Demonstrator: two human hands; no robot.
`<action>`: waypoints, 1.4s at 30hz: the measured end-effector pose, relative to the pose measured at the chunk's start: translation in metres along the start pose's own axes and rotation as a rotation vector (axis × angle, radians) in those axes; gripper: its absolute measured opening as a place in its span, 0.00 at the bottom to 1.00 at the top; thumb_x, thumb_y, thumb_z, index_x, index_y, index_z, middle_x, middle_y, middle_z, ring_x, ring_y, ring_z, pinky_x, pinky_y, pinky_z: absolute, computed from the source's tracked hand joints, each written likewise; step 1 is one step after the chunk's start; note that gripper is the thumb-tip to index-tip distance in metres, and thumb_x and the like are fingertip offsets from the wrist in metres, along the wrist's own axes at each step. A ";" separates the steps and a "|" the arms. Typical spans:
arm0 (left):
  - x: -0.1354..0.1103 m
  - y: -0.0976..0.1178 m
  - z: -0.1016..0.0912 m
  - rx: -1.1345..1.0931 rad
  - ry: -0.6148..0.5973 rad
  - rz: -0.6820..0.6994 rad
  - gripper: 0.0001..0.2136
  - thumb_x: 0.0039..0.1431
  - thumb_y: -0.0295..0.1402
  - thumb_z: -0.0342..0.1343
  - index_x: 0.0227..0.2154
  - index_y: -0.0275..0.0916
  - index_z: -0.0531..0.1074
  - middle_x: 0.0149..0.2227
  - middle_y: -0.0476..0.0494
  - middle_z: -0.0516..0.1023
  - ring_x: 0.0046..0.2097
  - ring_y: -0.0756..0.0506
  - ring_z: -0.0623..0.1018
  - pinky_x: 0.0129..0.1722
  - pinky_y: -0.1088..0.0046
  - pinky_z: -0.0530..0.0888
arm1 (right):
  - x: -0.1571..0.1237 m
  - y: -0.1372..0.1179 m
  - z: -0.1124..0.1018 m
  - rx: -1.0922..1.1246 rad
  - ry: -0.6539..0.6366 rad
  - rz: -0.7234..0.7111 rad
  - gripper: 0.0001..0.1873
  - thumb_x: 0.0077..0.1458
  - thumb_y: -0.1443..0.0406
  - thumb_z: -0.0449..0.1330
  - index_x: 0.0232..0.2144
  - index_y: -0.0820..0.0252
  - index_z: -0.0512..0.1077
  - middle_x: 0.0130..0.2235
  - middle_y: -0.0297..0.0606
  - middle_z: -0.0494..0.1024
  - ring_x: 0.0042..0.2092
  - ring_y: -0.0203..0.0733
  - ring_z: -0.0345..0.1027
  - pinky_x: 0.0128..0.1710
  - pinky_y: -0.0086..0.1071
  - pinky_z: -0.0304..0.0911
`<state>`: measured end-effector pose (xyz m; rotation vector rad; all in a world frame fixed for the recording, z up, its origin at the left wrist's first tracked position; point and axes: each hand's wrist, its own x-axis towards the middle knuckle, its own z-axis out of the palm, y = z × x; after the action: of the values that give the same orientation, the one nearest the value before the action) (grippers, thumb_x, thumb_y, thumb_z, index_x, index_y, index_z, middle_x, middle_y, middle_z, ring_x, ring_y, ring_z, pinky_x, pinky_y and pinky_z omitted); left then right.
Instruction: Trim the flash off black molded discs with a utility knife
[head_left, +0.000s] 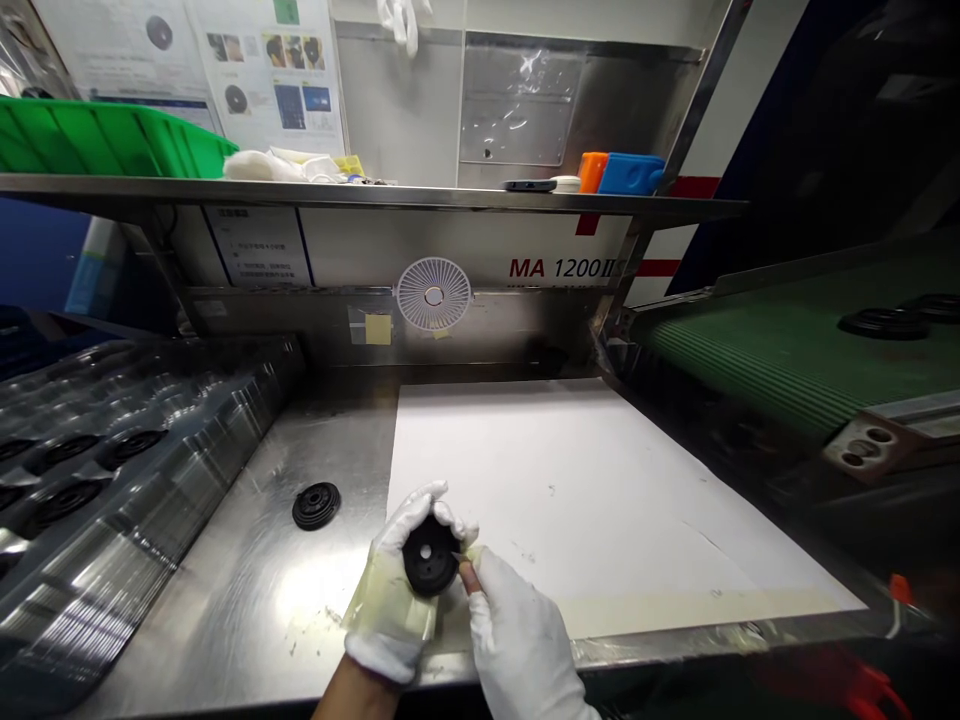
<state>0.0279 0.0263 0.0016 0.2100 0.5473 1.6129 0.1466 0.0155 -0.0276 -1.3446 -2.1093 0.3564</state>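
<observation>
Item: 1 black moulded rubber disc with a round centre hole, being held just off the near edge of the white paper sheet. The gloved left hand, banded with yellowish tape, is cupping the disc and gripping it firmly from beneath and around the side. The gloved right hand is closing on the disc's rim, with its fingertips pinching at the edge, though the exact contact is partly hidden. Steady cupping and a light rim pinch seem best here, leaving the centre hole unobstructed. Surroundings: the stainless steel bench is extending left of the sheet and is carrying 1 more black disc. Further left, a clear moulded tray is holding rows of similar discs. To the sheet's right, a green ribbed conveyor belt is carrying 2 or more discs. Above the sheet, a steel shelf is supporting a green plastic crate, while a white fan is hanging below the shelf.
</observation>
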 end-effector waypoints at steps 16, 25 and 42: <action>-0.009 0.007 0.006 0.003 -0.042 -0.060 0.19 0.50 0.27 0.51 0.47 0.32 0.69 0.32 0.40 0.73 0.37 0.42 0.74 0.42 0.60 0.71 | 0.001 0.000 -0.003 0.035 0.009 -0.020 0.13 0.59 0.64 0.42 0.30 0.53 0.65 0.27 0.32 0.73 0.28 0.42 0.68 0.26 0.31 0.51; -0.006 -0.009 0.011 0.101 0.058 0.152 0.09 0.53 0.30 0.54 0.37 0.37 0.72 0.27 0.48 0.69 0.31 0.50 0.72 0.37 0.70 0.72 | -0.006 0.000 -0.001 -0.038 -0.011 -0.036 0.14 0.59 0.63 0.42 0.28 0.53 0.65 0.25 0.31 0.73 0.27 0.41 0.68 0.25 0.32 0.48; -0.016 0.002 0.023 0.011 0.080 0.093 0.16 0.51 0.33 0.52 0.43 0.35 0.72 0.34 0.39 0.75 0.38 0.41 0.75 0.42 0.57 0.72 | -0.002 -0.009 -0.002 0.114 0.023 -0.004 0.18 0.61 0.59 0.39 0.29 0.53 0.66 0.25 0.31 0.73 0.26 0.40 0.67 0.24 0.30 0.50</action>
<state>0.0387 0.0153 0.0255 0.1822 0.6151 1.7150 0.1418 0.0097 -0.0219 -1.2730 -2.0404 0.4507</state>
